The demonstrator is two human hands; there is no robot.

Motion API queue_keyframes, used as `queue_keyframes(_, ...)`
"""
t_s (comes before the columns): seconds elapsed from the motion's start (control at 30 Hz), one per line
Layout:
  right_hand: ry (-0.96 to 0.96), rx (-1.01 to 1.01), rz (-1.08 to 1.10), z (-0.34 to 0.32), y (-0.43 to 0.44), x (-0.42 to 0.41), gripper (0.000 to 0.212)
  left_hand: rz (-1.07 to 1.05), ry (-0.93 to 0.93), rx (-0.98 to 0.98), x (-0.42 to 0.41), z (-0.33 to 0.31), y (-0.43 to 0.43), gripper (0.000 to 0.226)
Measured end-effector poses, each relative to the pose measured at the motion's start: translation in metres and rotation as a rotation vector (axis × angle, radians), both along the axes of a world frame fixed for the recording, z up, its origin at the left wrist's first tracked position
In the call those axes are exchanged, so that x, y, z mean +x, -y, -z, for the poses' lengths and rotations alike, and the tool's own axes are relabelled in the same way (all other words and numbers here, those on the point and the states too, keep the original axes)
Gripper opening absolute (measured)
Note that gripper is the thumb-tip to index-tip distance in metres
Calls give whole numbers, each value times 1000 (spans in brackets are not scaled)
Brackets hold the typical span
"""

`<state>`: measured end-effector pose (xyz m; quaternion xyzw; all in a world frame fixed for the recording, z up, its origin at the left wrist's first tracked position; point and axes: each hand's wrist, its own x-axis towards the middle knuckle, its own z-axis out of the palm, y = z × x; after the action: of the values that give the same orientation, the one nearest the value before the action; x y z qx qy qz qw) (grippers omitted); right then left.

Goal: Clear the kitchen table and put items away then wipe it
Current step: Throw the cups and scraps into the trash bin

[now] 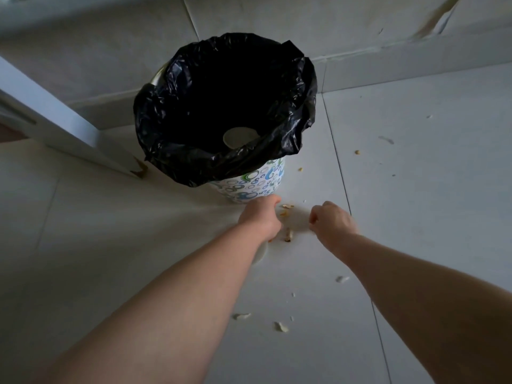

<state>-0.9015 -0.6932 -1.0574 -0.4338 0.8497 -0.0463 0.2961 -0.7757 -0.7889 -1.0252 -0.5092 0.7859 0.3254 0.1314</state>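
A bin with a blue-and-green bubble pattern point(257, 185) stands on the pale tiled floor, lined with a black bag point(291, 128); a pale round disc point(239, 137) lies inside. My left hand point(260, 217) is closed low by the bin's base, and the curved edge of a white dish point(261, 254) peeks out under its wrist, the rest hidden. My right hand point(331, 220) hovers just to the right with fingers curled and pinched, nothing visible in it. Between the hands lie yellowish food scraps point(288, 234) on the floor.
More crumbs and scraps are scattered on the tiles in front point(280, 327) and to the right point(357, 152). A white door or panel edge point(63, 126) slants down at the left. A wall with a skirting strip point(388, 48) runs behind the bin.
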Motion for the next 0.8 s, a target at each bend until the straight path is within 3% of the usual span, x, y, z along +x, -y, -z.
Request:
queue_keyframes(0.13, 16, -106, 37, -11, -7, -19, 14, 225, 129, -57, -16, 8, 1, 79)
queue_keyframes(0.3, 143, -145, 121, -10, -22, -30, 17, 312, 137, -72, -23, 23, -4, 88)
queue_keyframes(0.67, 238, -34, 89, -11, -28, -20, 25, 460, 151, -194, -17, 24, -23, 14)
queue_keyframes(0.8, 240, -62, 88, -18, -25, -14, 26, 476, 171, -179, -17, 20, -31, 14)
